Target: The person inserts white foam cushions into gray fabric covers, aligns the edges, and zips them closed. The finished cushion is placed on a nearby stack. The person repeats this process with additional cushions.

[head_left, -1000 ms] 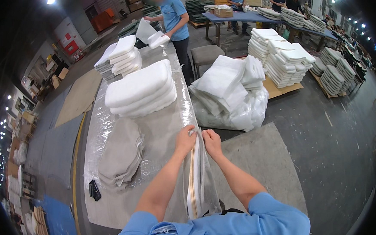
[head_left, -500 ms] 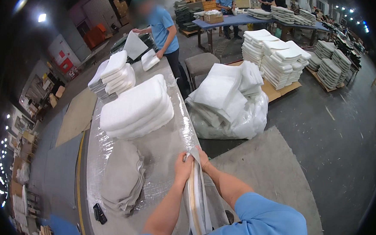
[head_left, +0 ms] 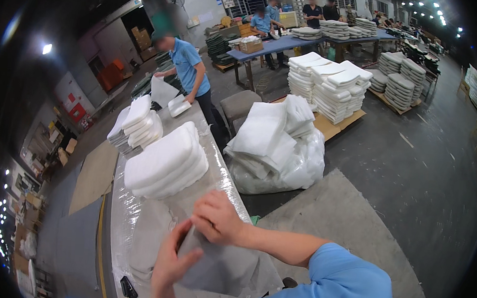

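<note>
A grey fabric cover point(head_left: 223, 268) is held up over the near end of the table, close to my body. My right hand point(head_left: 218, 217) is closed on its upper corner, the fingers curled in. My left hand point(head_left: 169, 262) is at the cover's left edge, its thumb stretched across the front of the fabric and apart from the fingers. The fingertips of both hands nearly meet at that corner. Left of the cover lies a pile of grey fabric pieces point(head_left: 147, 236), partly hidden by my left hand and the cover. A small black object point(head_left: 128, 288) lies near the pile.
On the plastic-covered table point(head_left: 124, 183) stand thick white pads point(head_left: 167, 161) and a smaller white stack point(head_left: 142, 121). A person in blue point(head_left: 187, 69) handles white pieces at the far end. Right of the table sit a plastic bag of white pads point(head_left: 276, 151) and tall white stacks point(head_left: 329, 86).
The cover, earlier a long narrow fold with its striped edge toward me, now shows a broad grey face. Both hands have moved left, and my left hand has spread its thumb.
</note>
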The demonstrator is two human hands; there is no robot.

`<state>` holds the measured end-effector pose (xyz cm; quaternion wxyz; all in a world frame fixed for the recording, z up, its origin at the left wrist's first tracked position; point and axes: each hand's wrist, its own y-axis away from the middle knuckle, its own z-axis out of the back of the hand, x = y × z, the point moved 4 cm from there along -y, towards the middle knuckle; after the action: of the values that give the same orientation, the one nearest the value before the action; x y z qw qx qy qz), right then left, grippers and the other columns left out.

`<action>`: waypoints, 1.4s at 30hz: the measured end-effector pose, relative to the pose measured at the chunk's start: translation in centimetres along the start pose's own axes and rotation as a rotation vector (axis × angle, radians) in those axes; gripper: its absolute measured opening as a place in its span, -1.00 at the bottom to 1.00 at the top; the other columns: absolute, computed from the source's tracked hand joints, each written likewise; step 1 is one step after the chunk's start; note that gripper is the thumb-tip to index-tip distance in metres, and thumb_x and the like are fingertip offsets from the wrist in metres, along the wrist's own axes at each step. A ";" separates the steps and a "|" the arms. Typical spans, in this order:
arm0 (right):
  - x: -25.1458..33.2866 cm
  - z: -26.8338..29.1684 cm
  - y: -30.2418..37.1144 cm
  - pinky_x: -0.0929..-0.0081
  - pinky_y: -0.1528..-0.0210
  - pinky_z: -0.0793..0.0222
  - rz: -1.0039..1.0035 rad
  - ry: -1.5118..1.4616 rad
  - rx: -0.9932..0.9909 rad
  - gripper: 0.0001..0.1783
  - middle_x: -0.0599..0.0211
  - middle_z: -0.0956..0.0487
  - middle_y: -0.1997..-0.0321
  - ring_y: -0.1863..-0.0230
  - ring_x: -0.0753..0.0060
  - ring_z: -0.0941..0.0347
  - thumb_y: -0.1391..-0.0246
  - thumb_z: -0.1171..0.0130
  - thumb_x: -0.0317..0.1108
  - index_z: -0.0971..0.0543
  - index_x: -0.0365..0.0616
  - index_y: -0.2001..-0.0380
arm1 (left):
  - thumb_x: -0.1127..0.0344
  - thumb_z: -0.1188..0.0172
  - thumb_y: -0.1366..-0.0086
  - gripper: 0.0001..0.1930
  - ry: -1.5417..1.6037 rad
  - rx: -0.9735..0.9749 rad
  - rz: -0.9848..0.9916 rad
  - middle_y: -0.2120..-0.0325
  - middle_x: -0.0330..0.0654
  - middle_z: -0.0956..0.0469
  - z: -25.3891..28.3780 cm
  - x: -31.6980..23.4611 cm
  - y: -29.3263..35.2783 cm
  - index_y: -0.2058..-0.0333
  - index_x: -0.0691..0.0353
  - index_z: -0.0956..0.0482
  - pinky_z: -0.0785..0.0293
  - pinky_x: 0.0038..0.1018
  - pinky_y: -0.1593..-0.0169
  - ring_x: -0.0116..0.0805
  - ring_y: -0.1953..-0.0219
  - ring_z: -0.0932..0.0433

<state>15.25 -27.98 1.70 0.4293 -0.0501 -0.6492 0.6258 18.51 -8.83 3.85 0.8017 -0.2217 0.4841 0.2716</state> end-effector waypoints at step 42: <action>-2.7 -4.7 24.6 0.15 0.26 -0.48 -0.478 -0.192 0.292 -0.72 0.09 -0.57 0.43 0.38 -0.07 -0.55 -0.32 0.01 -0.20 -0.57 -0.14 0.34 | 0.27 -0.53 -0.04 -0.24 -0.434 -0.441 0.559 -0.04 0.11 -0.65 -3.1 -1.2 26.8 -0.24 0.33 -0.51 -0.52 -0.13 -0.22 0.08 -0.06 -0.66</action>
<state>8.25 -20.78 -21.37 0.5041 0.2259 -0.5833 0.5955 -1.46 9.21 1.14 0.7138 -0.1857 0.2756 0.6164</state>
